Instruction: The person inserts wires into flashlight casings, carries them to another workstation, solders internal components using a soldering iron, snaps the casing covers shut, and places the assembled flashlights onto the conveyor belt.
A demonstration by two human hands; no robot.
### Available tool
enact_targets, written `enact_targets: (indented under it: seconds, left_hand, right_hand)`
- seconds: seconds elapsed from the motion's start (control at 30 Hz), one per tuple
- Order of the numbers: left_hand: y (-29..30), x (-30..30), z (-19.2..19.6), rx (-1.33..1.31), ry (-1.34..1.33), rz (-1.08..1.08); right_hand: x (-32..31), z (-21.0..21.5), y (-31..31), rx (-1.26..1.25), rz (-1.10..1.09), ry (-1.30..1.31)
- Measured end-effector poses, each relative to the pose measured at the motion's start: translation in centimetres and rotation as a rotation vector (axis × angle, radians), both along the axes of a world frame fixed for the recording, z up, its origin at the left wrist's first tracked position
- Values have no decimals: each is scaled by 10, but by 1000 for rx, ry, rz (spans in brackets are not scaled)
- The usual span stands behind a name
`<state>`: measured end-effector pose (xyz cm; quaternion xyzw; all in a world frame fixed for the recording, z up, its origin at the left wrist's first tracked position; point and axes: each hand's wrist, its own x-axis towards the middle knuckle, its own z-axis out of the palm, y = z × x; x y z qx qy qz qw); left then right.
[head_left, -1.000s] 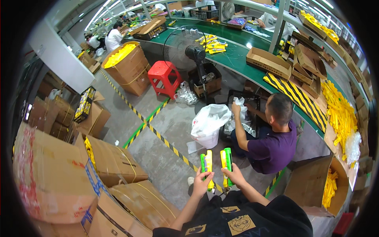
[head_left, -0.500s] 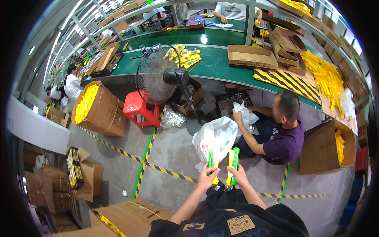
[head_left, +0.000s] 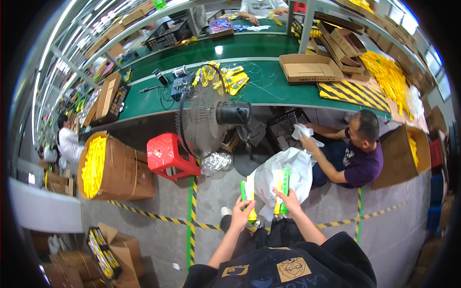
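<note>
My left hand (head_left: 241, 212) is closed around a yellow and green flashlight (head_left: 248, 189), its shiny clear end pointing back toward my body. A matching flashlight (head_left: 282, 180) is gripped in my right hand (head_left: 290, 202), also with its glassy end toward me. The two are held upright side by side at waist height, a gap between them. Just beyond them a large white plastic bag (head_left: 288, 165) rests on the floor; its contents are hidden.
A co-worker (head_left: 357, 153) crouches at the right, handling white plastic. A black fan (head_left: 211, 115) and a red stool (head_left: 169, 156) stand before the green workbench (head_left: 201, 104). At the left is a carton (head_left: 127, 168) of yellow parts; a box of packed items (head_left: 103, 252) sits lower left.
My view has shifted, and the fan and stool appear nearer. The two flashlights are farther apart, with the left one moved left. The co-worker still handles the white plastic.
</note>
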<state>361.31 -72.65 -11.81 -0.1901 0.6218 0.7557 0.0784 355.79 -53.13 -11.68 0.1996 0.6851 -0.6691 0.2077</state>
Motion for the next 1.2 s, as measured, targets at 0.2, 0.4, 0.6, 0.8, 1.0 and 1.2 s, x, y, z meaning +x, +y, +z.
enact_targets:
  seconds: [0.2,0.4,0.6,0.8,1.0,1.2]
  left_hand:
    - [-89,-25,-2,-55,9,-182]
    - [-139,-36,-16,-84,-30,-319]
    - [-133,-55,-24,91,-84,-412]
    - [-116,-77,-21,45,-39,-527]
    - [-101,-122,8,260,-159,-565]
    - [-86,-173,51,308,-103,-599]
  right_hand:
    - [22,-7,-72,-126,-360,-9]
    - [38,-7,-120,-194,-459,-70]
    - [38,6,-123,-148,-598,-44]
    - [29,19,-132,-180,-654,-40]
    - [-12,31,-128,-383,-680,74]
    - [-78,28,-103,-366,-614,72]
